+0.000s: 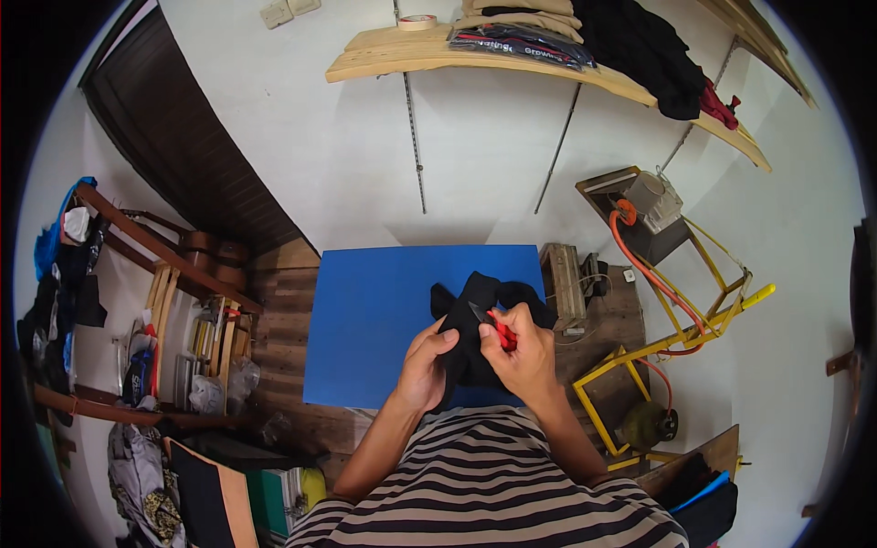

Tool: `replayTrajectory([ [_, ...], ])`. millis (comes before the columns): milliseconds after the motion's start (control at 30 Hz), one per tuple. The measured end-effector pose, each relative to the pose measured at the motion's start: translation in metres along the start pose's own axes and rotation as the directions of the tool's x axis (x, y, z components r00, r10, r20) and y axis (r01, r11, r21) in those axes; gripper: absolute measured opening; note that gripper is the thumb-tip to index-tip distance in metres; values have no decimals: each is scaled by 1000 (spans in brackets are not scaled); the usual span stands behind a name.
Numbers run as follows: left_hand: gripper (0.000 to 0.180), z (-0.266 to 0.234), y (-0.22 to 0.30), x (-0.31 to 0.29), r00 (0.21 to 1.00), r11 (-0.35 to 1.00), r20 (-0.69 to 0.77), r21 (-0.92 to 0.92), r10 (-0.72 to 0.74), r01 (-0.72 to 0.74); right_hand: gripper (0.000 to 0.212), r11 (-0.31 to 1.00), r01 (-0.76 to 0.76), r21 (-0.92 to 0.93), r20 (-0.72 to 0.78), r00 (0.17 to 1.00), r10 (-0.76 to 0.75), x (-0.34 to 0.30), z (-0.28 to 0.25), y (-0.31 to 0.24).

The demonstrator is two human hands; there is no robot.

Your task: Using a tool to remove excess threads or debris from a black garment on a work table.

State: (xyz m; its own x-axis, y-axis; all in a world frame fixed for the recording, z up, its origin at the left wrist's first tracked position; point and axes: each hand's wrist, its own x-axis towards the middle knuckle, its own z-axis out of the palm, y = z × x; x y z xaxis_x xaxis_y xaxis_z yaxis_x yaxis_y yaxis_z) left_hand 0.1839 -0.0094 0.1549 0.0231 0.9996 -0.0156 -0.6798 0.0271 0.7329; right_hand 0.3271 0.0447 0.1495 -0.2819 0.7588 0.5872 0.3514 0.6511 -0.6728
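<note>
A view looking down from a person's head at two bare hands working over a blue board (pixel 375 320). The board is flat, smooth and rectangular, lying on a rough wooden table (pixel 283 365) of dark planks.

A black cloth (pixel 475 301), soft and crumpled, lies bunched at the board's 3 o'clock edge and rises into both hands. The left hand (pixel 425 365) is closed on the cloth's lower left fold, thumb pressed on top, fingers curled beneath. The right hand (pixel 521 352), just at 3 o'clock from the left, is closed around small red-handled snips (pixel 498 331). Their dark pointed blades stick out toward 10 o'clock and touch the cloth between the two hands. Most of the cloth spreads from the hands toward 12 o'clock, with two rounded lobes at its far edge.

At 6 o'clock, the person's shirt (pixel 493 493) shows broad tan and black stripes. At 3 o'clock of the board stands a small wooden crate (pixel 565 283), and beyond it a yellow metal frame (pixel 676 338) of thin square tube with an orange hose (pixel 639 265) looped through it. At 12 o'clock, a curved pale wooden shelf (pixel 402 50) on the white wall carries folded fabrics and a roll of tape (pixel 417 22). At 9 o'clock, cluttered wooden racks hold bags and clothes.
</note>
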Motion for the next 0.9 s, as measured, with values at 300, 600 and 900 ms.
replayTrajectory([
  [300, 47, 0, -4, 3, 998, 997, 52, -68, 30, -26, 24, 998, -17, 69, 17, 1000, 15, -4, 1, -4],
  [600, 50, -8, -7, 9, 996, 979, 70, -197, -48, 61, 25, 834, -304, 460, -6, 939, 345, -2, -8, -2],
  [900, 52, -34, 21, 14, 979, 985, 153, -85, -137, 151, 21, 660, -596, 457, 255, 799, 545, 35, -10, 0],
])
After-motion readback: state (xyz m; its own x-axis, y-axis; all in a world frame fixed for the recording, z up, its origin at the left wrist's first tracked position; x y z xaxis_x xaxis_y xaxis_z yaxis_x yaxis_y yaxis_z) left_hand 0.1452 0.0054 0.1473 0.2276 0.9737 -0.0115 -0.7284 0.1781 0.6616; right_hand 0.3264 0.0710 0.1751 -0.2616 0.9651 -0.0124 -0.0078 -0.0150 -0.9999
